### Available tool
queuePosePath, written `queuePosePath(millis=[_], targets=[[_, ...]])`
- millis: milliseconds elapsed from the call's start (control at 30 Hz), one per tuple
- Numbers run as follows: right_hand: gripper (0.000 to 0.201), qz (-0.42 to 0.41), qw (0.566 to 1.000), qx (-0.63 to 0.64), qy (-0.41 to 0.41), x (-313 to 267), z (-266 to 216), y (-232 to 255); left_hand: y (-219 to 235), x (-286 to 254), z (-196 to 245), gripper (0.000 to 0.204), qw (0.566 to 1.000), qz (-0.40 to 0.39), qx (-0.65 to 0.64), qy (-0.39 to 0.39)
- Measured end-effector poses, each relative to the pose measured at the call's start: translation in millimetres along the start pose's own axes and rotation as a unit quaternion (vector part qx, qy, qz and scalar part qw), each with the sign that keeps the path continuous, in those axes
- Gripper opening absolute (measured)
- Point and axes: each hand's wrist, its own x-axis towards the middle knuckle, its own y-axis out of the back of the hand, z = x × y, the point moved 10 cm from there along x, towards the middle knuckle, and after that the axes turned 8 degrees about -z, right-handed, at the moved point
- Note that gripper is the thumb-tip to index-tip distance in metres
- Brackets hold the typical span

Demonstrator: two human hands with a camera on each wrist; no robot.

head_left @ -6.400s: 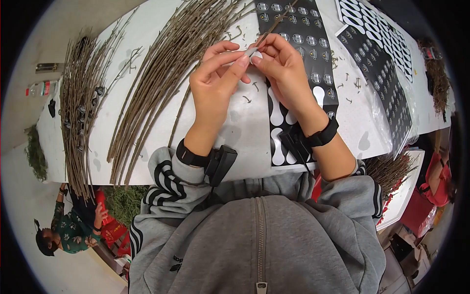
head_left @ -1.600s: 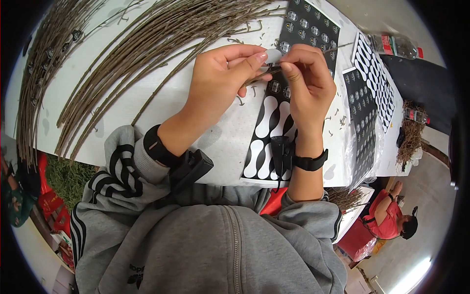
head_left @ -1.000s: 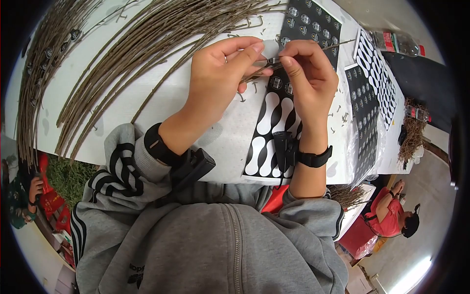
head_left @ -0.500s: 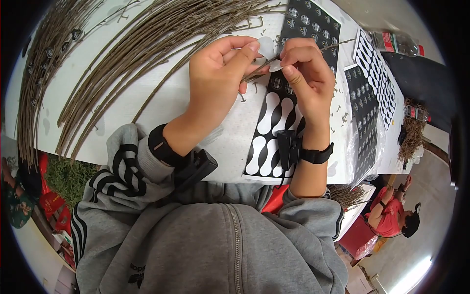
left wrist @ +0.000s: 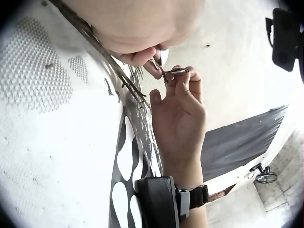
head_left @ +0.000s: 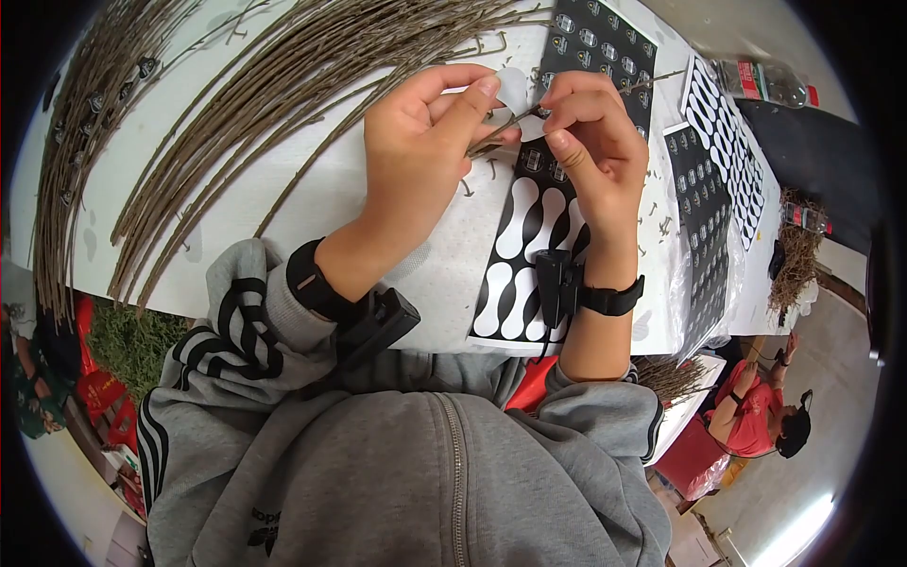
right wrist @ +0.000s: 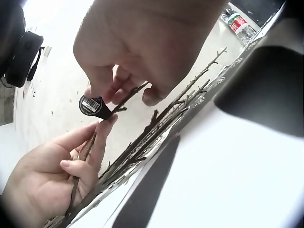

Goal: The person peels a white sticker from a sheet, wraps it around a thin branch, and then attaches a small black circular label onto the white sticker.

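Observation:
My left hand point(head_left: 416, 142) pinches one white round end of a dumbbell-shaped sticker label point(head_left: 511, 88) between thumb and index finger. A thin twig point(head_left: 515, 120) runs through its fingers and slants past the label toward the right hand. My right hand point(head_left: 605, 142) pinches the label's other end with thumb and fingers, close beside the twig. In the right wrist view the label's black printed face point(right wrist: 91, 105) with a barcode shows under the right thumb, its narrow neck at the twig. The left wrist view shows the right hand point(left wrist: 178, 114) holding the label edge-on.
A long bundle of bare twigs point(head_left: 274, 104) lies left; another bundle point(head_left: 76, 161) bears black labels. Under the hands is a label sheet point(head_left: 529, 227) with white dumbbell-shaped cut-outs. More sheets point(head_left: 704, 217) lie right, near a plastic bottle point(head_left: 775, 87). Twig scraps dot the white table point(head_left: 425, 302).
Since the oldest frame the head view has swung round. In the last second the label's end under my right fingers has turned, its white side showing below the twig; my left hand barely moved.

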Motion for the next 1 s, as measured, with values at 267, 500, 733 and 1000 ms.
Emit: queuePosePath(millis=[267, 500, 733, 1000], targets=[[0.006, 0.072, 0.996, -0.011, -0.042, -1.8, 12.0, 0.6, -6.5, 2.0, 0.5, 0.029, 0.999, -0.046, 0.001, -0.006], [0.007, 0.104, 0.992, -0.033, -0.058, -2.3, 14.1, -0.9, -8.0, 4.0, -3.3, 0.030, 0.998, -0.059, -0.001, 0.007], [0.008, 0.117, 0.990, -0.035, -0.074, -2.2, 17.2, -1.6, -8.2, 2.8, -4.1, 0.032, 0.998, -0.056, -0.017, 0.035], [0.009, 0.122, 0.989, -0.018, -0.084, -2.1, 19.9, -2.3, -7.2, 1.7, -4.7, 0.037, 0.997, -0.048, -0.013, 0.062]])
